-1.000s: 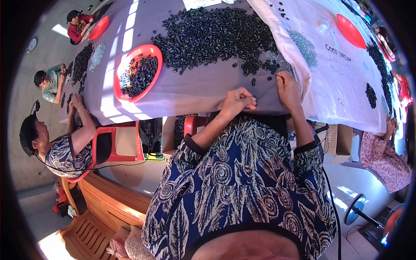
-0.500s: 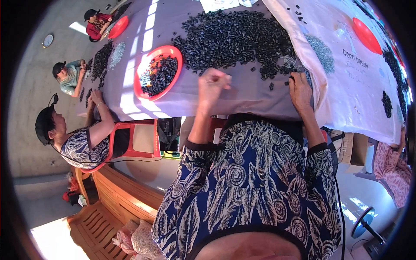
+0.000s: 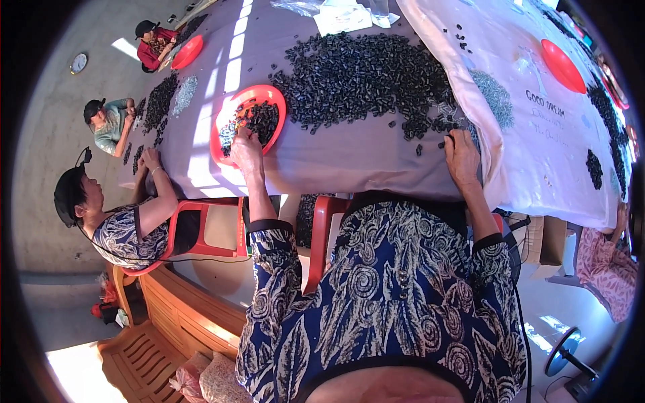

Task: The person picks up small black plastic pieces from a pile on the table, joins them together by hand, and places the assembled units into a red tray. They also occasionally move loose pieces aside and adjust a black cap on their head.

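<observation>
My left hand (image 3: 247, 153) is over the near side of a red plastic basin (image 3: 258, 94). Its fingers are drawn together above the small black pieces (image 3: 262, 119) inside; whatever they hold is hidden. At the near right end of a wide heap of small black cylindrical pieces (image 3: 366, 80), my right hand (image 3: 462, 160) rests on the cloth. Its fingers are curled, with a small black piece (image 3: 441, 144) showing at the thumb side. Some small clear pieces (image 3: 445, 109) lie among the black ones just beyond it.
A grey-lilac cloth (image 3: 349, 151) covers the table, with a white cloth (image 3: 531, 154) at right bearing a clear-piece heap (image 3: 494, 97) and another red basin (image 3: 563, 66). A person (image 3: 124, 221) sits at left; others work farther off. A red chair (image 3: 321, 235) stands below the table edge.
My left hand has moved left from the front of the black heap to the basin. The right hand stays at nearly the same spot by the heap's end.
</observation>
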A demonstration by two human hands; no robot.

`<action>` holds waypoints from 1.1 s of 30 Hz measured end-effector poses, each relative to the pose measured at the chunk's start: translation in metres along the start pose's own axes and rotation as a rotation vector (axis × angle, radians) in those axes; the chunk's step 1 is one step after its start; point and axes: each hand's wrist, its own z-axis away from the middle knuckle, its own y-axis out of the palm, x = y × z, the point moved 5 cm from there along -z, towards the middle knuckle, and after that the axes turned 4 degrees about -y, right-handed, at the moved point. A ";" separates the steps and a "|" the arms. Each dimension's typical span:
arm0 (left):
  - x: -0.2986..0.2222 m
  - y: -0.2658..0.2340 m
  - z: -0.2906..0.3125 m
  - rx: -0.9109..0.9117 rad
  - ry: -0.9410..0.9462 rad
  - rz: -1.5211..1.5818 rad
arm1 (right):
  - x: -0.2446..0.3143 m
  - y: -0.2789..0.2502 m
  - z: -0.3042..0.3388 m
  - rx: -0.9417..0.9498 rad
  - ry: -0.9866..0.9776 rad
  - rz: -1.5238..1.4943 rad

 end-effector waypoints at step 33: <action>-0.260 0.034 0.205 0.260 0.858 0.486 | -0.042 -0.010 -0.007 -0.152 0.177 -0.144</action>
